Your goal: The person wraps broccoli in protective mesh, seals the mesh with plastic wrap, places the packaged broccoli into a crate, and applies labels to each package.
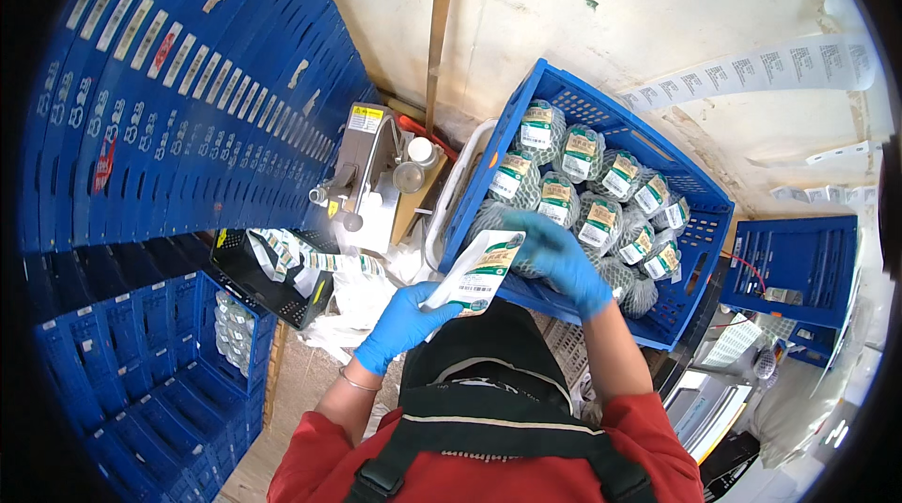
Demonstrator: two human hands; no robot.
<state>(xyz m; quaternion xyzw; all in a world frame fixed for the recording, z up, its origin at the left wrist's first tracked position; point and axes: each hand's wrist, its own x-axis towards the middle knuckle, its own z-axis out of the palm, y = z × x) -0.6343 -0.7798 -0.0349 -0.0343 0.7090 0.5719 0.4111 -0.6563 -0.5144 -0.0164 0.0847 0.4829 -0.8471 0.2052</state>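
Observation:
My left hand (412, 323), in a blue glove, pinches a white strip of printed labels (487, 269) in front of my body. The blue-gloved right hand (567, 260) hovers over the near side of a blue plastic crate (634, 115). Its fingers are blurred, extended and close to the strip's upper end, with nothing visible in them. Inside the crate sit several net-wrapped round packs (599, 222), most bearing a green, gold and white label. One pack (486, 218) at the near left corner shows no label and is partly hidden by the strip.
Stacked blue crates (204, 80) rise at my left. A metal bench device (359, 165) stands beyond the left hand, near a black crate (317, 299) holding label strips (282, 256). More blue crates (793, 267) are at right. Printed paper strips (761, 73) hang on the wall.

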